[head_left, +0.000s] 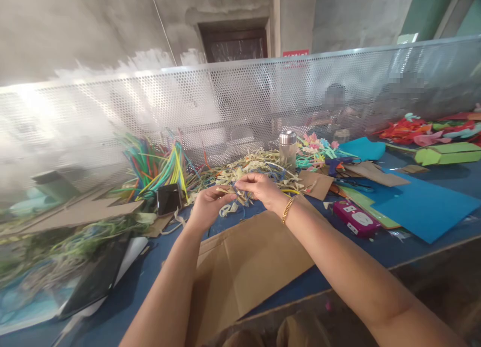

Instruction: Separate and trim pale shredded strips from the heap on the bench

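Both hands meet over the blue table [300,299], beyond a brown cardboard sheet [255,262]. Pinched in my left hand [206,207] is a thin pale strip [225,190]. My right hand [259,188], with a gold bracelet at the wrist, is closed close beside it; what its fingertips hold is too small to name. A heap of cream and pale strips [259,161] lies just behind the hands. White curled strips [228,209] rest below the fingers.
Colourful stems [150,164] and a black phone-like object [168,199] stand left. A clear bottle [287,149] is behind. At right are a purple box [355,218], blue sheets [424,202] and a green box [449,153]. A perforated metal screen [244,106] runs across.
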Motion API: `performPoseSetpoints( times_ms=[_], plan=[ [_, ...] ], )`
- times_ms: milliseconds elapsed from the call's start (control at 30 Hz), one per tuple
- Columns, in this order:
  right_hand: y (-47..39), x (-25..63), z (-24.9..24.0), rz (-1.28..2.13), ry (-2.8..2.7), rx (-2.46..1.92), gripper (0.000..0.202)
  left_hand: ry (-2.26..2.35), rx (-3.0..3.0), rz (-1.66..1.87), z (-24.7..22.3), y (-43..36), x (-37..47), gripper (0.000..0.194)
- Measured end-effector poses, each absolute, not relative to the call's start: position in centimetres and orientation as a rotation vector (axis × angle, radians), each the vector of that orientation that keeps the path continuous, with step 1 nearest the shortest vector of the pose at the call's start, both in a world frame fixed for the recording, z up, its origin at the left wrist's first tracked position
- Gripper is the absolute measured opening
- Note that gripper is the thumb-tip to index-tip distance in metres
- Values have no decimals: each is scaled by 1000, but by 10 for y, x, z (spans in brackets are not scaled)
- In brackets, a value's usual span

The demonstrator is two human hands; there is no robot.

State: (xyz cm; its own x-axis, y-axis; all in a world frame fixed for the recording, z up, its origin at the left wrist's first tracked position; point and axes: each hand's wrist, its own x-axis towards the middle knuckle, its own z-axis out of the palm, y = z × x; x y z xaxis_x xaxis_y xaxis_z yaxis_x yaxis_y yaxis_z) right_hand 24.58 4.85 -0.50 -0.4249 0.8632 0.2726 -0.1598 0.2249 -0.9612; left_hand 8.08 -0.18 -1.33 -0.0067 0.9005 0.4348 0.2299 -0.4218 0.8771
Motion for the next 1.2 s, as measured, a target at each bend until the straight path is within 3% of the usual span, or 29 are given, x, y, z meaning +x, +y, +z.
performPoseSetpoints(
  times_ms=[333, 667, 800, 1033, 1200],
  plan=[
    [43, 246, -2, 1515, -1442, -762, 25, 1260, 1662, 1579, -12, -2, 82, 21],
    [46, 247, -4, 1444, -1545, -834, 15, 1245, 1577, 1694, -12, -1, 84, 21],
    [46, 247, -5, 1176, -1666, -825, 13, 1282, 1568, 1718, -13, 1, 84, 21],
    [30, 248, 0, 250, -2045, -779, 13, 1386, 1568, 1752, -19, 7, 77, 21],
    [32, 251, 3, 83, -2121, -696, 20, 1361, 1716, 1552, -20, 7, 75, 17]
  ],
)
